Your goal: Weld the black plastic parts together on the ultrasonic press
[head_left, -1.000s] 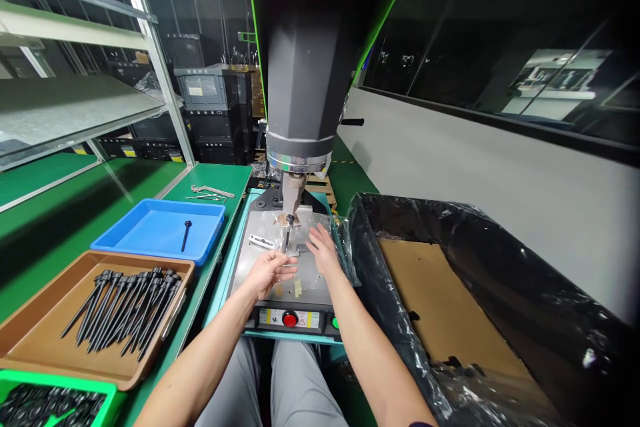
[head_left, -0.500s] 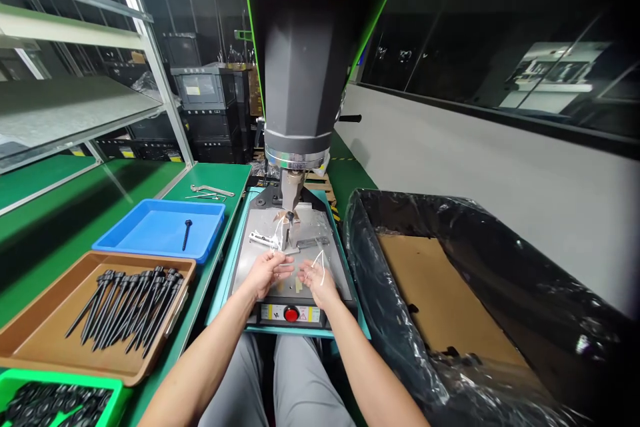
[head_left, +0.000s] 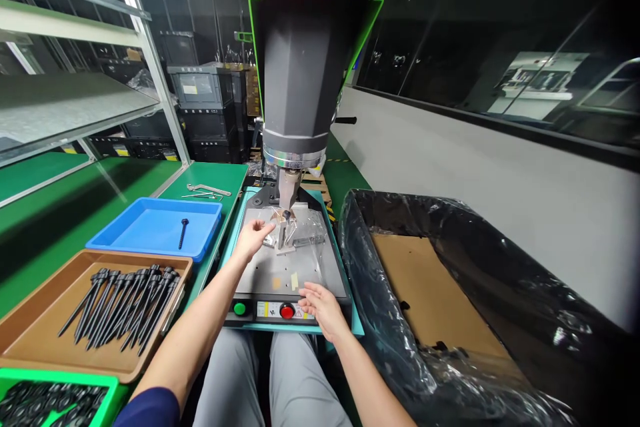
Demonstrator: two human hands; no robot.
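Note:
My left hand [head_left: 254,239] reaches to the left side of a small metal fixture [head_left: 283,240], fingers stretched forward beside clear plastic film [head_left: 311,227]. I see nothing held in it. A black round-headed piece [head_left: 287,215] sits on top of the fixture, right under the metal tip [head_left: 289,188] of the press [head_left: 300,73]. My right hand [head_left: 323,310] hovers over the front edge of the metal base plate [head_left: 265,273], fingers apart and holding nothing, just right of a red button [head_left: 287,311]. A green button [head_left: 239,308] is farther left.
On the left bench, a brown tray [head_left: 30,340] holds several black rods [head_left: 125,303]. A blue tray [head_left: 145,223] has one black rod, and a green bin [head_left: 113,390] holds black parts. Wrenches [head_left: 207,190] lie behind. At right stands a plastic-lined box [head_left: 385,320] with cardboard inside.
My hands have moved apart. The left went forward to the fixture's side; the right came back toward the buttons, uncovering the green one. White strands by the hands are no longer visible.

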